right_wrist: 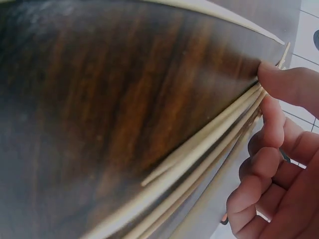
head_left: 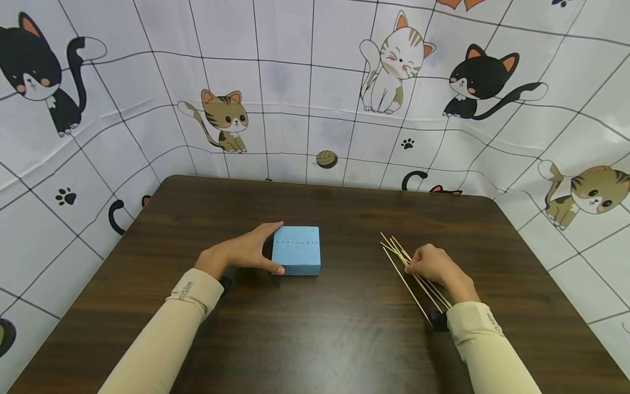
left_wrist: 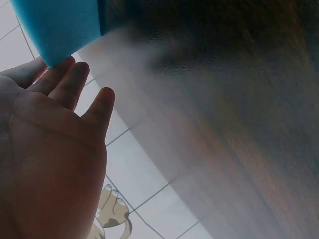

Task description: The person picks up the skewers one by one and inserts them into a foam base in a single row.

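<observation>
My left hand [head_left: 246, 249] holds a light blue foam block [head_left: 295, 249] at its left side, thumb at the front corner and index finger at the back corner. The block lies flat, its top dotted with small holes, a row of them across the middle. In the left wrist view, several fingertips meet the lower corner of the block [left_wrist: 60, 25]. At the right, my right hand [head_left: 435, 266] pinches thin bamboo skewers [right_wrist: 199, 142] between thumb and index finger; how many is hidden by the fingers. One skewer [head_left: 407, 286] lies apart, just left of the bundle.
Both hands work over a dark brown wooden table [head_left: 315, 339]. Behind it and along the sides hangs a white sheet [head_left: 285, 82] with a grid and cartoon cats. Black wrist bands show by both cream sleeves [head_left: 162, 334].
</observation>
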A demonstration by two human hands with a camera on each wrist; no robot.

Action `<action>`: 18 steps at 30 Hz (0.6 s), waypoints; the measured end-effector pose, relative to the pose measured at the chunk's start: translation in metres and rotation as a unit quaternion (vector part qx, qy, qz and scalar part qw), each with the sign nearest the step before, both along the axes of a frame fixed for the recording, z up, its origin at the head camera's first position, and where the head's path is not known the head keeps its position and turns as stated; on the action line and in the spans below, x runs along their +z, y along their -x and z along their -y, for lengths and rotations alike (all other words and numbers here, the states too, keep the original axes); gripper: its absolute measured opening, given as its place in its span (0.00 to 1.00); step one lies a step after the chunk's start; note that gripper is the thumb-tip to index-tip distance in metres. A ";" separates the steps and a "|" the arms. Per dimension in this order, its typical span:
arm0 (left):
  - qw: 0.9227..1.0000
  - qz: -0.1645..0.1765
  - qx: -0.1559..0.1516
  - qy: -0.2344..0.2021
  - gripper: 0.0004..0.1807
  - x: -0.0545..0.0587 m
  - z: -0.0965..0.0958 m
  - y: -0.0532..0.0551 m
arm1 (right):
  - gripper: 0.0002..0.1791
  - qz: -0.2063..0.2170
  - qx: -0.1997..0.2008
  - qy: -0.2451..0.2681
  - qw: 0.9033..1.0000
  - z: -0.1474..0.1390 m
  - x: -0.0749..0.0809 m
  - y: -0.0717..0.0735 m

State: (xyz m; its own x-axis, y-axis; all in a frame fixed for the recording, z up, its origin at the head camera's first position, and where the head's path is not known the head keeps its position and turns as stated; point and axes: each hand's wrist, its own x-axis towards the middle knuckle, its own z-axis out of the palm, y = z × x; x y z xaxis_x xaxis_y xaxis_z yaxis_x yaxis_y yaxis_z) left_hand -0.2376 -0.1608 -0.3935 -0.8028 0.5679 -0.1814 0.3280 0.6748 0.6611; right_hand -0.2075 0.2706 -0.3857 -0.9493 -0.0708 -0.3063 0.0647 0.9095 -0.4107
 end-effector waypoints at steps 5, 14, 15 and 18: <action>1.000 0.001 0.002 -0.003 0.65 -0.001 0.001 -0.001 | 0.10 -0.002 0.009 -0.002 1.000 0.001 -0.001 -0.001; 1.000 -0.002 0.004 0.002 0.65 -0.002 0.001 0.000 | 0.10 -0.021 0.007 0.006 1.000 -0.004 0.000 -0.004; 1.000 -0.003 0.004 0.002 0.65 -0.002 0.002 0.000 | 0.10 -0.025 0.008 0.010 1.000 -0.005 0.001 -0.004; 1.000 -0.003 0.004 0.002 0.65 -0.002 0.002 0.000 | 0.11 -0.044 0.018 0.025 0.999 -0.008 0.006 -0.007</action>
